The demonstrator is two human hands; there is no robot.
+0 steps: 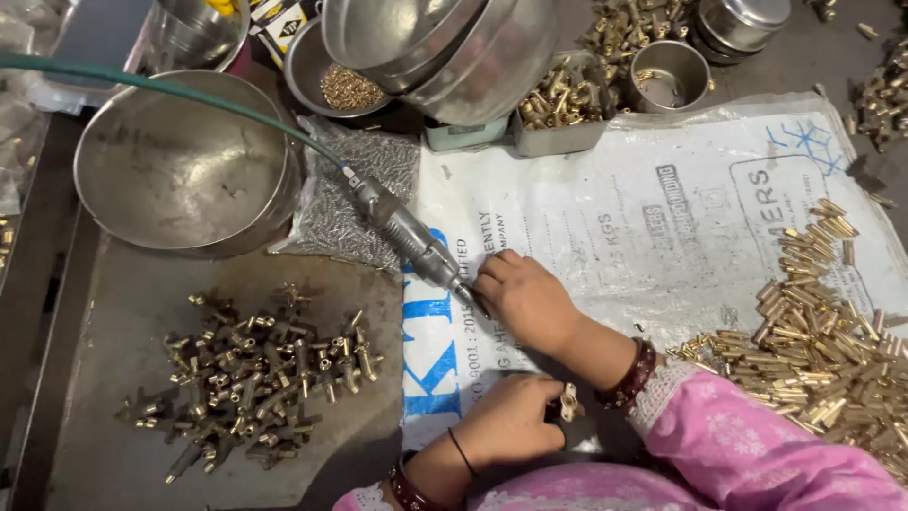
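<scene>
1. My right hand (530, 298) is closed around the tip of one pneumatic screwdriver (407, 230), which lies on the white sack (662, 208).
2. My left hand (506, 416) pinches one small brass fitting (568, 401) just above the sack.
3. I count two big heaps: assembled brass fittings (251, 378) on the tabletop (113, 464) at left, brass tubes (813, 341) at right.
4. One large steel bowl (180, 161) stands behind.

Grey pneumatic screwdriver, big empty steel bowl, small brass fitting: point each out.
Grey pneumatic screwdriver (407, 232), head view, on its metal barrel.
Big empty steel bowl (175, 166), head view, inner wall.
Small brass fitting (568, 401), head view, its top end.
</scene>
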